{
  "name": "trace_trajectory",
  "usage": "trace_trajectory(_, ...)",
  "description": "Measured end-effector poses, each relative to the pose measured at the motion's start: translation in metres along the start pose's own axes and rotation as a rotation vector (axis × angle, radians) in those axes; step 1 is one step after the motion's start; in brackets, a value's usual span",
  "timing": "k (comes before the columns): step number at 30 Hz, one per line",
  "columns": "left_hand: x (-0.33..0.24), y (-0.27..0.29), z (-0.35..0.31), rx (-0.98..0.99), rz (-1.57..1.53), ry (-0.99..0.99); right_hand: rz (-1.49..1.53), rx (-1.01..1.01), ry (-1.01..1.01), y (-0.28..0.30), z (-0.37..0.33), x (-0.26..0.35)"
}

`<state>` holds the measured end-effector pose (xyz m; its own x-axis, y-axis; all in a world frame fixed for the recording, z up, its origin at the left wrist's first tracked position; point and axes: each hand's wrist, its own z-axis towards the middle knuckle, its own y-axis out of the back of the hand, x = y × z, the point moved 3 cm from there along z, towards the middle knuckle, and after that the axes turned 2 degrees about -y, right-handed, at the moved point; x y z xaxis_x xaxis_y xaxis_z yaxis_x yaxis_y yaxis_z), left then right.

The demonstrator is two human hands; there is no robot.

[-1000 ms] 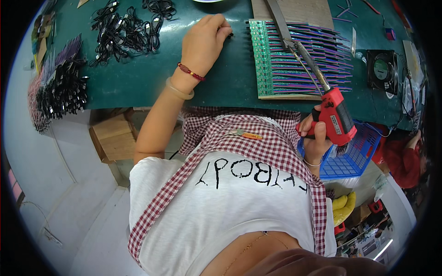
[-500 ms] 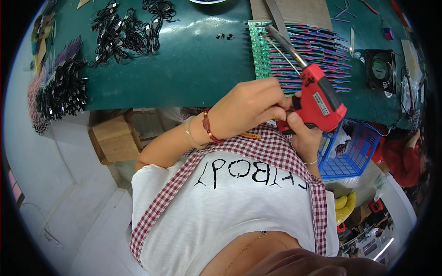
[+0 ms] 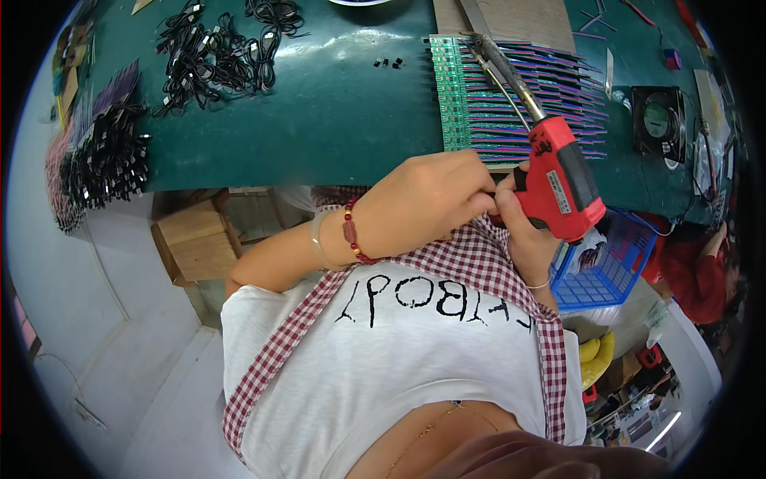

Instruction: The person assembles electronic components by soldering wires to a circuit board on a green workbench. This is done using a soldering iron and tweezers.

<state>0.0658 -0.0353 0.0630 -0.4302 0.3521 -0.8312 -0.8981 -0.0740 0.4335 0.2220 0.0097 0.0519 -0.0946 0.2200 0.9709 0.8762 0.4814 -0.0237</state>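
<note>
A red and black soldering gun (image 3: 560,177) is gripped in my right hand (image 3: 528,241), its metal tip slanting up and left. Beneath that tip lies a row of green circuit boards (image 3: 452,100) with thin dark, pink and blue wires (image 3: 558,89) running off to the right. My left hand (image 3: 437,190) is closed, its fingertips pinched right beside the right thumb and the gun's handle. What those fingertips hold, if anything, is hidden.
Black cable bundles (image 3: 219,60) lie at the far left, with more cables (image 3: 112,164) hanging over the table's left edge. A few small black parts (image 3: 388,63) sit mid-table. A black fan (image 3: 659,124) stands right; below it is a blue basket (image 3: 598,283).
The soldering gun and my right hand have shifted slightly down and right. My left wrist has turned and lowered a little, its fingers still pinched near the handle.
</note>
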Motion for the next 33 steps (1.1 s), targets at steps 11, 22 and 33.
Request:
trace_trajectory(11, 0.017, 0.006, -0.002, 0.167, -0.208, 0.438, -0.370, 0.085, 0.064, 0.001, 0.000, -0.023)
trace_trajectory(22, 0.105, 0.024, 0.004, 0.151, -0.586, 0.921, -0.248, 0.017, 0.091, 0.046, -0.018, -0.043)
trace_trajectory(33, 0.114, 0.028, 0.013, 0.270, -0.573, 0.910, -0.120, 0.017, 0.012, 0.052, -0.031, -0.052)
